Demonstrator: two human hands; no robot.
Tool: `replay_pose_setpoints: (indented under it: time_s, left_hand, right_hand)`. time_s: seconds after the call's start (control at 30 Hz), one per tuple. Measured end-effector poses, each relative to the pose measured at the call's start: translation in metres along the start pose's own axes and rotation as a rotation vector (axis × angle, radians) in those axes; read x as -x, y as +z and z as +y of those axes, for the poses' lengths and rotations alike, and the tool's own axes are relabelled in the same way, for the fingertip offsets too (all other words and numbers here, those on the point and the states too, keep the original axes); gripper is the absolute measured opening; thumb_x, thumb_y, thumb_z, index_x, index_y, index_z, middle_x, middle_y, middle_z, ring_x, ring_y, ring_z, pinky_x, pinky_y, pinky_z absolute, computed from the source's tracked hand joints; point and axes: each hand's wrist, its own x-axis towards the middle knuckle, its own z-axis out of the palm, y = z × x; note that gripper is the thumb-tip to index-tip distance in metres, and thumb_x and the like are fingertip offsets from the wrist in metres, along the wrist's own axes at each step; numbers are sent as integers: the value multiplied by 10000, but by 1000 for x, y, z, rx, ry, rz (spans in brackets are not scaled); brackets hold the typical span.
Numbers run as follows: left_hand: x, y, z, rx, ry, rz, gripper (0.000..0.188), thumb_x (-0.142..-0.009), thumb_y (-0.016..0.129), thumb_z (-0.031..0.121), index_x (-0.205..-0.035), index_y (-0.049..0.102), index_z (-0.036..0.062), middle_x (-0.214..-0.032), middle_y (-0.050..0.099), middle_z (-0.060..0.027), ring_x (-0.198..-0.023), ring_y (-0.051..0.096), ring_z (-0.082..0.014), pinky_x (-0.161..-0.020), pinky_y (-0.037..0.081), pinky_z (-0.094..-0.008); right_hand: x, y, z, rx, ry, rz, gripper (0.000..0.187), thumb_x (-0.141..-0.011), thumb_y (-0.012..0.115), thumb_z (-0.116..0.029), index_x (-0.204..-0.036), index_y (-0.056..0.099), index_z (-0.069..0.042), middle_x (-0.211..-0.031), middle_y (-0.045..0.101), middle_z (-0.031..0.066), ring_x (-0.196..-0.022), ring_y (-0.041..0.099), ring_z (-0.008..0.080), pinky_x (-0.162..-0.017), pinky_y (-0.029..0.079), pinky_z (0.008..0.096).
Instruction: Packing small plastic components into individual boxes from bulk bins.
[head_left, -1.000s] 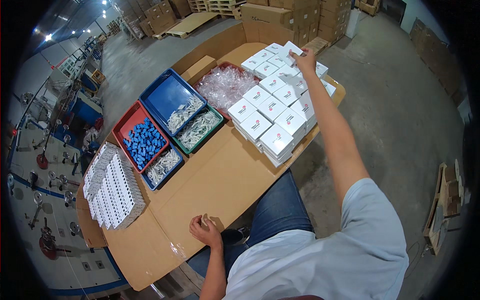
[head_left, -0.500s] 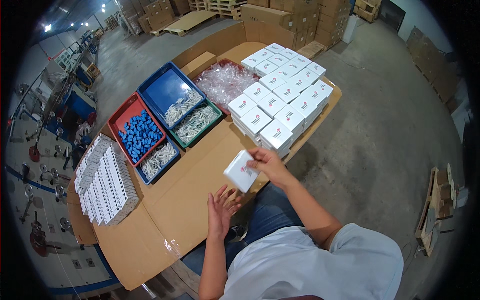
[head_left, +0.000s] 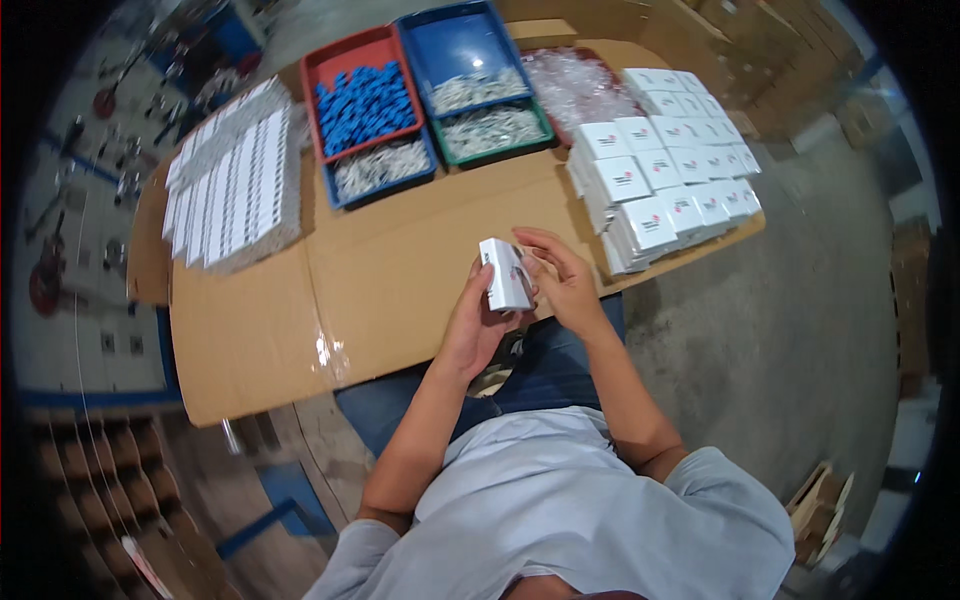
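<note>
My left hand [head_left: 474, 325] is closed around a small white box [head_left: 508, 275] with a red mark, held tilted above the table's front edge. The thumb lies along its left side, the fingers beneath. At the box's right side is my right hand [head_left: 568, 288], its thumb and fingers bent against that edge; the index finger reaches past the far corner. Part of the contact is hidden. Right of my hands stand stacked white boxes [head_left: 655, 170] of the same kind.
A cardboard-covered table [head_left: 390, 280] bears a red tray [head_left: 305, 75] of blue pieces, a blue tray [head_left: 455, 45] and a green tray [head_left: 550, 135] of small pale parts, and clear plastic pieces [head_left: 580, 85]. Rows of white blocks [head_left: 235, 185] stand at the left.
The white box has passed into my left hand, which was open and empty before. My right hand, which held it, now works at its right side. The view has turned and shifted.
</note>
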Motion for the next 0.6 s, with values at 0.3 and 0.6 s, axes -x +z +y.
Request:
replay_pose_setpoints:
  time_s: [0.3,0.6]
  left_hand:
    - [13,-9,13,120,-22,79,664,-1014,480,671,-1409,436,139,-1251,596,-133,-1050,697,-336,-871,632,-502]
    - [7,-19,-1,16,-35,247,766,-1005,279,786,-1409,534,186,-1228,659,-77,-1053,691,-235,-809,589,-399]
  right_hand:
    - [6,0,-37,123,-208,-354,566,-822,723,-66,-1381,643,-43,-1533,542,146,-1488,418,307,-1224,314,451]
    - [13,12,-39,331,-264,-433,539,-805,794,-97,-1332,689,-56,-1440,625,135,-1296,589,322,-1096,453,423]
